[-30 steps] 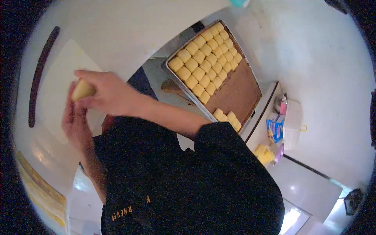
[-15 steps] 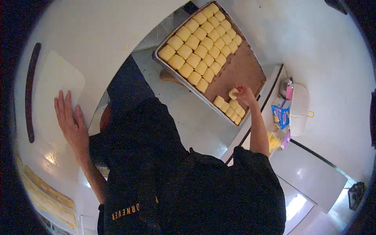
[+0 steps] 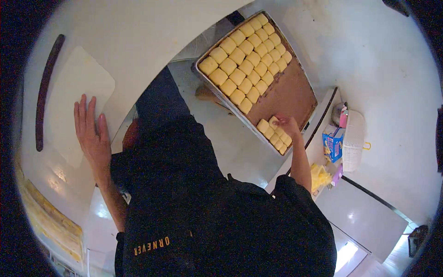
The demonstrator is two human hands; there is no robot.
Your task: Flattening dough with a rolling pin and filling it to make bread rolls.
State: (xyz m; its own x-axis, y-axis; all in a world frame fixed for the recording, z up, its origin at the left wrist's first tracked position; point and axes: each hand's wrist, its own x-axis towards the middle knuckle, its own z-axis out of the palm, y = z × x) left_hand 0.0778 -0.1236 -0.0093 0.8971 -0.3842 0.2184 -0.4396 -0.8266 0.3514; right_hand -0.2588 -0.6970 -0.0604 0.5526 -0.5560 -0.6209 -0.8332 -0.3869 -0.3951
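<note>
A metal baking tray stands across from me, slightly right. Close rows of pale yellow, square-edged dough pieces fill its far left part. At the tray's near corner is a smaller cluster of dough pieces. There my right hand is closed with its fingertips on one dough piece, set down against the cluster. My left hand lies flat, fingers spread, at the edge of a pale flat sheet, probably dough, on the white table. Left of the sheet lies a long dark brown rope or rod.
Right of the tray, a white ledge holds a metal bowl with a pink item, a blue box, a white basket and a yellow bag. A yellow-stained board lies at the lower left. Floor shows between table and tray.
My right hand has brought the dough piece down and nearer, into the cluster at the tray's corner. My left hand stays flat on the table. The whole view has shifted a little.
</note>
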